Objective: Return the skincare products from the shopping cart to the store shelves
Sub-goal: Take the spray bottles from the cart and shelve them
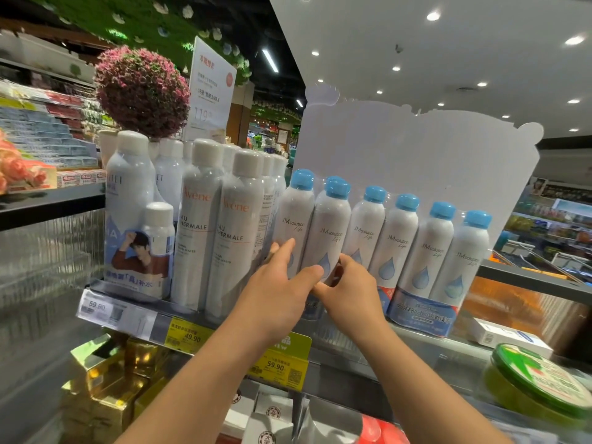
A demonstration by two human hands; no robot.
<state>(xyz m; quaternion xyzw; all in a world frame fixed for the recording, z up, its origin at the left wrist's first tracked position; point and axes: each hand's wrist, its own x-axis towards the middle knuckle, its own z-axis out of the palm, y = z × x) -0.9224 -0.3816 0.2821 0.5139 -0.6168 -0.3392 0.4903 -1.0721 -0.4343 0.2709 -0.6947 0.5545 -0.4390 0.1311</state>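
A twin pack of white JM Solution spray bottles [315,232] with blue caps stands on the top shelf [352,334], at the left end of a row of the same packs [429,248]. My left hand [282,283] grips its lower front, index finger stretched up along the left bottle. From the right, my right hand [349,290] clasps the pack's lower part, thumb against the bottle. The pack's base is hidden behind both hands. No shopping cart is in view.
Tall white Avene spray bottles [217,232] stand just left of the pack, beside a promo pack [137,229]. A white display card [416,155] rises behind the row. Below are gold boxes [105,379] and price tags [189,336]. A green jar [538,382] lies at the lower right.
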